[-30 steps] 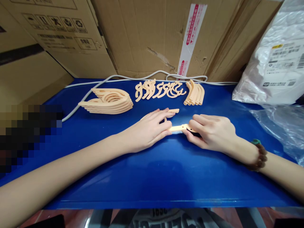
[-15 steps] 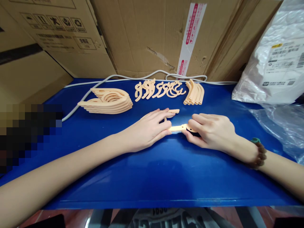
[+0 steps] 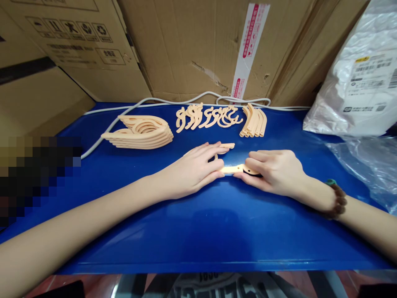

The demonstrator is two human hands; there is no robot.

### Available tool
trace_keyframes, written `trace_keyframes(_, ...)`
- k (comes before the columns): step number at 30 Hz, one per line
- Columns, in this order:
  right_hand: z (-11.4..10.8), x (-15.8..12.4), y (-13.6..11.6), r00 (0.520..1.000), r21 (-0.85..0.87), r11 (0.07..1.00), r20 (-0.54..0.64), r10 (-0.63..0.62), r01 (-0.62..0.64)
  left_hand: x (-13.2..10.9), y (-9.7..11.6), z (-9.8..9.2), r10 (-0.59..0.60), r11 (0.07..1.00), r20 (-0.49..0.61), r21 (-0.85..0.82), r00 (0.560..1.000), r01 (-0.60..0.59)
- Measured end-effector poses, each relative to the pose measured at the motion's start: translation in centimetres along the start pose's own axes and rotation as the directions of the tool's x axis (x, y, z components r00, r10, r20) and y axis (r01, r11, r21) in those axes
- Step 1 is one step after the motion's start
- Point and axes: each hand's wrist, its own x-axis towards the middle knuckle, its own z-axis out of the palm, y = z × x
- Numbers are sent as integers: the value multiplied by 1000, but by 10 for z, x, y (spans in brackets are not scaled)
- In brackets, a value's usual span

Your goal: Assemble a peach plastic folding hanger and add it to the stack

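My left hand (image 3: 198,169) lies over a peach-coloured plastic hanger part (image 3: 230,169), its fingers closed on it and covering most of it. One end of the part shows beyond the fingertips, and a bar with a small hole points right. My right hand (image 3: 273,170) is closed on a smaller peach plastic piece with a hole (image 3: 249,170), which meets the end of that bar. The right fingers hide the rest of the small piece. Both hands rest low over the blue table (image 3: 204,231).
Behind my left hand sits a stack of peach hanger bodies (image 3: 142,138). Farther right lie several curved hooks (image 3: 211,118) and several short curved tubes (image 3: 256,122). A white cable (image 3: 136,106) runs along cardboard boxes (image 3: 192,45). A plastic parcel bag (image 3: 350,91) stands at right.
My right hand has tilted slightly and its thumb has slid left under the bar. The left hand stays put on the hanger part.
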Motion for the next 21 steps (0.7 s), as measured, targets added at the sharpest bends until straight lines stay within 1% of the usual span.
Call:
trace_keyframes(9, 0, -2, 2, 997, 36, 997, -34, -62, 64, 0, 1, -2, 46, 999, 3, -15, 999, -46)
trace_keyframes(21, 1, -3, 1, 996, 93, 991, -25, -91, 93, 0, 3, -5, 70, 997, 28, -39, 997, -69)
